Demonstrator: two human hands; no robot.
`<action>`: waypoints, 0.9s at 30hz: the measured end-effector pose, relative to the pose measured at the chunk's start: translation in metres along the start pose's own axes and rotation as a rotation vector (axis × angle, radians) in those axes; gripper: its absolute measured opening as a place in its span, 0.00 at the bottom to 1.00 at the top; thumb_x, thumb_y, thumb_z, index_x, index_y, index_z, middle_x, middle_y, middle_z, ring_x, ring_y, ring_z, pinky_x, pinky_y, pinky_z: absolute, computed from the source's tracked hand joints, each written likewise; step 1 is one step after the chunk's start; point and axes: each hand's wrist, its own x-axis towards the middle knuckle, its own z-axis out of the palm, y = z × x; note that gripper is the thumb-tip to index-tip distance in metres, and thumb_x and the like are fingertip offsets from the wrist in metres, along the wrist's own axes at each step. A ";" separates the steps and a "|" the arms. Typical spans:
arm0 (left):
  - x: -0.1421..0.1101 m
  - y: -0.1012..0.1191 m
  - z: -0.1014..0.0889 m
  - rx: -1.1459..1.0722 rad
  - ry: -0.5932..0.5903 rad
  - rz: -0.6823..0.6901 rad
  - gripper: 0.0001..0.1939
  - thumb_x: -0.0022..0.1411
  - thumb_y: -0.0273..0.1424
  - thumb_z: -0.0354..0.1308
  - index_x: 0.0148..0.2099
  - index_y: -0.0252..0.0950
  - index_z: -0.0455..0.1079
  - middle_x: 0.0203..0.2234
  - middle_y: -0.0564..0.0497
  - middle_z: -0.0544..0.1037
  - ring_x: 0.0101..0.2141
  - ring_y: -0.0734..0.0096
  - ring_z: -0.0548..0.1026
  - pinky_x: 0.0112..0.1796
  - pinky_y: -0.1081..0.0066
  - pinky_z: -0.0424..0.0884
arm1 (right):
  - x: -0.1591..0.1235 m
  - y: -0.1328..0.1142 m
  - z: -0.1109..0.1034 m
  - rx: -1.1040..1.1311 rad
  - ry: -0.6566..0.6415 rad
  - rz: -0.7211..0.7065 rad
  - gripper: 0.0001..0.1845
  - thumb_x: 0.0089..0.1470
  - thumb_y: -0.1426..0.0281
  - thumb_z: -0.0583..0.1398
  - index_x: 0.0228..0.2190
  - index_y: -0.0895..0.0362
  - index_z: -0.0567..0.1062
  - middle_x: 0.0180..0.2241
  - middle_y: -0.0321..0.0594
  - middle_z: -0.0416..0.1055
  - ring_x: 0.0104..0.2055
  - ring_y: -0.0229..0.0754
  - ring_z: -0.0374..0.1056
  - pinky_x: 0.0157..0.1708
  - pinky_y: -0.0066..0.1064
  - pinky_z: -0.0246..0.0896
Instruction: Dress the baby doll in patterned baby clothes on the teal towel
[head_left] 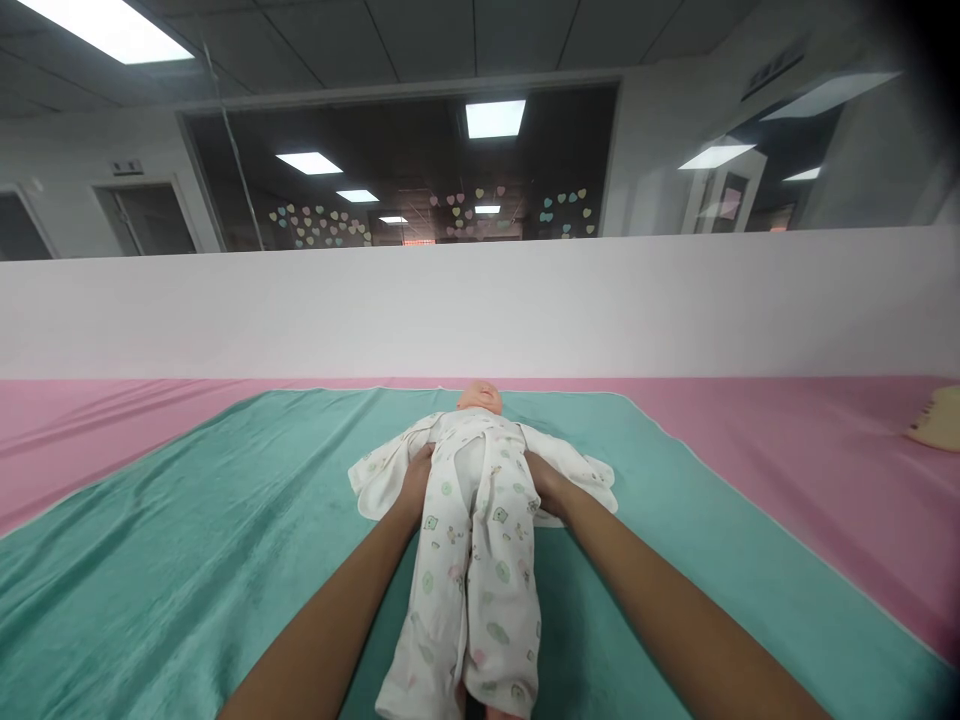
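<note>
A baby doll (pixel 480 396) lies on its back on a green blanket (pixel 247 520), head at the far end and feet toward me. It wears white printed baby trousers (pixel 500 560) and a white top (pixel 585 470) whose sides spread out over the blanket. My left hand (pixel 417 480) holds the trousers at the left side of the waist. On the opposite side of the waist, my right hand (pixel 546 482) grips them in the same way. The fingers of both hands are mostly hidden behind the fabric. Bits of the doll's feet show below the trouser legs.
Pink cloth (pixel 840 460) covers the surface around the green blanket. A low white wall (pixel 480 310) stands along the back, with large dark windows above it. At the far right edge sits a pale yellow object (pixel 939 420), partly cut off.
</note>
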 end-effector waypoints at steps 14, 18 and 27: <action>0.002 0.004 -0.009 0.411 0.225 0.217 0.12 0.51 0.38 0.57 0.37 0.37 0.73 0.36 0.47 0.76 0.41 0.58 0.71 0.44 0.65 0.63 | -0.011 -0.030 -0.029 -0.585 0.211 -0.099 0.11 0.45 0.67 0.54 0.15 0.55 0.67 0.14 0.37 0.65 0.19 0.38 0.60 0.23 0.31 0.55; 0.015 0.006 -0.012 0.541 0.194 0.469 0.11 0.55 0.35 0.54 0.40 0.39 0.72 0.43 0.47 0.73 0.48 0.61 0.67 0.52 0.65 0.56 | -0.001 -0.057 -0.014 -0.710 0.356 -0.347 0.11 0.48 0.62 0.53 0.25 0.53 0.71 0.29 0.38 0.71 0.35 0.43 0.63 0.38 0.32 0.56; 0.048 0.033 -0.031 0.584 -0.292 0.230 0.10 0.50 0.39 0.58 0.26 0.38 0.71 0.47 0.46 0.71 0.52 0.55 0.64 0.50 0.65 0.58 | 0.042 -0.056 0.003 -0.752 0.088 -0.348 0.17 0.45 0.55 0.56 0.22 0.57 0.67 0.24 0.33 0.64 0.28 0.37 0.58 0.31 0.29 0.52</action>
